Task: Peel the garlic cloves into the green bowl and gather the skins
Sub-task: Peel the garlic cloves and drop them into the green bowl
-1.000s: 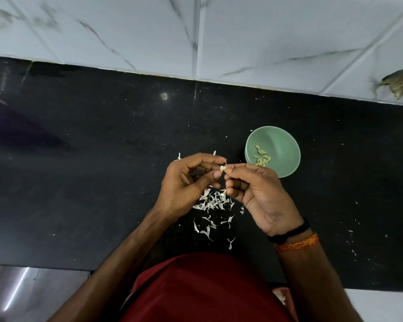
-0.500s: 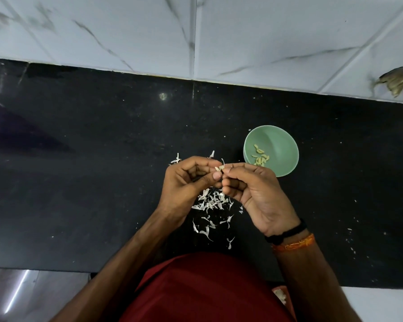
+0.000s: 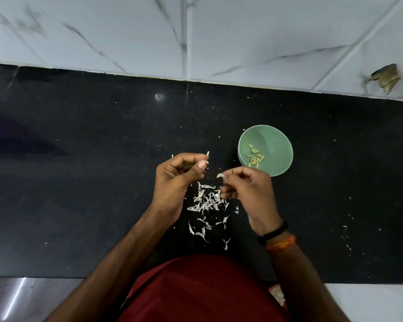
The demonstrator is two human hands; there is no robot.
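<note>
a small pale curved garlic clove is pinched at the fingertips of the right hand, just beside the round green plastic bowl, probably for an easy drop among the peeled cloves. a thin white strip of skin is pinched by the left hand, above the scattered papery skins on the black stone counter. the clove looks smooth and bare.

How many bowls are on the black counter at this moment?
1. The green bowl sits on the black counter just beyond the right hand, with peeled garlic cloves inside. No other bowl shows; the person's body hides part of the near edge.
</note>
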